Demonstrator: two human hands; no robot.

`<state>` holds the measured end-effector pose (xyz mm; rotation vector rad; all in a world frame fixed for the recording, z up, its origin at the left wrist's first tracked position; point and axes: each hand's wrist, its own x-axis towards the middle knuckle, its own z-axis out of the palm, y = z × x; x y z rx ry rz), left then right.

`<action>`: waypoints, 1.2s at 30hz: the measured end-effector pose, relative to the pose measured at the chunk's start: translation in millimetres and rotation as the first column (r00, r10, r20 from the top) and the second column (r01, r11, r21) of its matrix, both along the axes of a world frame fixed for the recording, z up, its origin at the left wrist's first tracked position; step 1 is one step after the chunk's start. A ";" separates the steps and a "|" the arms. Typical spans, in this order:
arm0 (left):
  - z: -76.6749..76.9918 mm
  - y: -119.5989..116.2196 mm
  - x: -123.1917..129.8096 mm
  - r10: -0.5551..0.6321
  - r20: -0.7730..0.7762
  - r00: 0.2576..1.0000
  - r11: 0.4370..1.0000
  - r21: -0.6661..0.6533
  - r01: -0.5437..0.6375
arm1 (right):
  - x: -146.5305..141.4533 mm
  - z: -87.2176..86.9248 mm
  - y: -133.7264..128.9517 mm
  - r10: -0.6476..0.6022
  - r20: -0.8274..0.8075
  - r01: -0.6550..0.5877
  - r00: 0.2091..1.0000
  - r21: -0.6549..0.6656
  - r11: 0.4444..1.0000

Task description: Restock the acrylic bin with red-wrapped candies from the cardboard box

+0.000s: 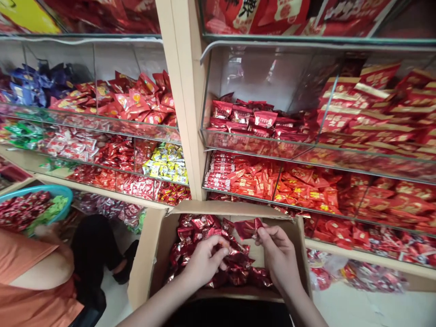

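Note:
An open cardboard box (301, 254) stands before me, with many dark red, shiny wrapped packets (197, 225) heaped inside, mostly toward its left and front. Over the box's right half, my right hand (281, 254) pinches one dark red foil candy packet (247, 228) by its end, between thumb and fingers. My left hand (207, 259) hovers above the heap, its fingers curled and the thumb drawn in against them. Whatever those left fingers may hold is hidden. Bare cardboard shows at the box bottom between the two hands.
Shelves with clear-fronted bins of red packets (265, 119), yellow candies (166, 161) and blue packets (41, 84) rise behind the box. A wooden post (184, 100) divides them. At left, a person in an orange top (30, 272) sits by a blue basin (63, 200) of candies.

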<state>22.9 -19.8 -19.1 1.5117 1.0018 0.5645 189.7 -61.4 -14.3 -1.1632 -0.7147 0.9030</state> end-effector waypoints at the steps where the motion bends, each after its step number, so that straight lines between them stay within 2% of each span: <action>1: 3.3 0.2 -1.3 0.017 -0.036 0.999 0.994 0.106 -0.013 | 1.3 1.7 -0.6 -0.023 0.005 0.022 1.000 0.026 0.999; 3: 17.0 2.0 -1.5 0.046 -0.035 0.998 0.956 0.293 -0.034 | 2.2 7.4 -2.4 0.006 0.053 -0.009 0.999 0.056 0.998; 5: 35.7 6.1 2.0 -0.011 0.019 1.000 0.925 0.380 0.003 | 0.4 15.8 -4.6 0.093 0.134 -0.102 0.987 0.058 0.993; 8: 57.6 14.2 9.6 -0.116 0.091 0.989 0.945 0.316 0.082 | -4.2 29.0 -6.8 0.174 0.212 -0.184 0.962 0.025 0.983; 11: 64.1 18.8 13.9 -0.063 0.163 0.985 0.989 0.142 0.040 | -6.2 35.9 -6.4 0.173 0.224 -0.184 0.959 0.030 0.982; 13: 64.8 18.8 15.2 -0.027 0.222 0.975 0.992 0.125 -0.002 | -6.8 35.9 -5.7 0.161 0.202 -0.177 0.966 0.064 0.982; 17: 70.8 16.1 19.7 -0.047 0.318 0.947 0.972 0.232 -0.030 | -11.1 31.9 -4.8 0.148 -0.046 -0.137 0.988 0.186 0.973; 19: 76.6 14.7 23.5 -0.033 0.372 0.928 0.976 0.213 -0.051 | -12.0 31.8 -4.9 0.137 -0.140 -0.102 0.981 0.232 0.967; 20: 80.0 14.1 25.4 -0.004 0.409 0.913 0.982 0.175 -0.075 | -11.3 32.5 -5.1 0.113 -0.109 -0.082 0.988 0.252 0.964; 22: 87.2 12.8 28.2 0.080 0.493 0.866 0.993 0.032 -0.110 | -7.7 35.3 -6.1 0.020 0.108 -0.052 0.994 0.303 0.952; 24: 94.5 11.4 29.5 0.139 0.557 0.819 0.985 -0.162 -0.057 | -3.5 38.8 -7.9 -0.118 0.382 -0.036 0.917 0.372 0.927; 26: 100.3 10.2 30.0 0.130 0.582 0.803 0.954 -0.294 0.060 | -1.2 41.8 -10.1 -0.198 0.568 -0.065 0.798 0.409 0.910; 28: 103.0 10.0 30.5 0.093 0.586 0.805 0.948 -0.298 0.108 | -1.5 44.5 -12.0 -0.150 0.673 -0.154 0.725 0.370 0.916; 29: 102.8 10.3 30.9 0.076 0.585 0.807 0.958 -0.266 0.103 | -2.4 45.9 -12.4 -0.093 0.687 -0.196 0.721 0.331 0.923; 30: 101.7 10.6 31.2 0.057 0.589 0.806 0.970 -0.224 0.096 | -3.4 47.3 -12.2 -0.037 0.665 -0.217 0.746 0.295 0.931; 32: 97.9 10.9 31.3 0.005 0.597 0.802 0.986 -0.135 0.095 | -5.6 49.9 -10.1 0.038 0.519 -0.191 0.854 0.246 0.950; 34: 93.1 10.2 30.3 -0.052 0.590 0.806 0.992 -0.064 0.110 | -8.3 51.4 -5.8 0.054 0.340 -0.126 0.939 0.193 0.973; 36: 88.4 9.3 27.6 -0.074 0.565 0.821 0.994 -0.023 0.106 | -12.2 50.6 -0.6 0.062 0.228 -0.092 0.972 0.124 0.988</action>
